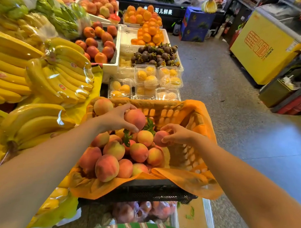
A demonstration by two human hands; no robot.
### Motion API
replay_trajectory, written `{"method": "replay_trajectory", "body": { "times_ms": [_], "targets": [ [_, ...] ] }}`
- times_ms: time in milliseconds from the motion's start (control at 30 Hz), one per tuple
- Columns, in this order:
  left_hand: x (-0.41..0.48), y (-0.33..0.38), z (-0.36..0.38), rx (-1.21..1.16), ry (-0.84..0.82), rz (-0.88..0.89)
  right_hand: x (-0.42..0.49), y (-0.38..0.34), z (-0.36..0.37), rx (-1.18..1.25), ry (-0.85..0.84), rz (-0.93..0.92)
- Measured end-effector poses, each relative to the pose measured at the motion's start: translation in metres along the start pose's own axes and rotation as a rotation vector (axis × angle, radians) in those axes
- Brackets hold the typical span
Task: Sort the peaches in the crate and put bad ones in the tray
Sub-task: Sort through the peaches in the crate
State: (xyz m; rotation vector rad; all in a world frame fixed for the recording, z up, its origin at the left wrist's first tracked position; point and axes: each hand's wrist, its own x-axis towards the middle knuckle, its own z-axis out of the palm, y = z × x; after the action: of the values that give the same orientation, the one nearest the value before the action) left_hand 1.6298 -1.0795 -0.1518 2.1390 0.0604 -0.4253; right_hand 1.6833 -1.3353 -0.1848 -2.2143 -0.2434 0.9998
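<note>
Above the heaped fruit, the left hand (115, 119) has its fingers curled around a large pink peach (135, 118), thumb beneath and fingertips over the top — a full, closed grasp, with the fruit lifted clear of the pile. The right hand (178, 134) pinches a smaller reddish peach (160, 138) between thumb and forefingers; this grip is lighter, and the remaining fingers are loosely bent rather than clenched.

Both fruits hang over the middle of the orange-lined crate (188, 153), where the remaining peaches (124, 157) lie stacked several deep with a few green leaves (149, 125) among them. One further peach (103, 107) sits near the crate's far left rim, just behind the left wrist.

Judgement on the step in hand: inspection of two fruits at once. It would be done well by rotating each peach in the fingertips to expose the hidden underside, with only gentle pressure — ripe skin is likely to bruise under a hard squeeze. A soft patch or dark mark would warrant rejection.

Below the crate's near edge a white tray (208, 215) holds a few loose leaves, beside bagged fruit (137, 211); it appears to be the reject destination, though this cannot be confirmed. Bananas (40, 71) are stacked to the left, well apart from the work.
</note>
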Motion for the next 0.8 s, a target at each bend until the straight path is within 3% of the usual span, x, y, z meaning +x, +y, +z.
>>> {"method": "replay_trajectory", "body": {
  "times_ms": [333,600,800],
  "targets": [
    [0.001,0.001,0.009,-0.086,-0.075,-0.015,-0.001,-0.001,0.000,-0.024,0.061,-0.005],
    [0.011,0.011,0.017,-0.225,-0.180,-0.045,-0.023,-0.004,-0.016,0.808,-0.085,-0.075],
    [0.016,0.029,0.024,-0.344,-0.210,0.001,-0.025,-0.004,-0.015,0.790,-0.011,-0.127]
  ]
}}
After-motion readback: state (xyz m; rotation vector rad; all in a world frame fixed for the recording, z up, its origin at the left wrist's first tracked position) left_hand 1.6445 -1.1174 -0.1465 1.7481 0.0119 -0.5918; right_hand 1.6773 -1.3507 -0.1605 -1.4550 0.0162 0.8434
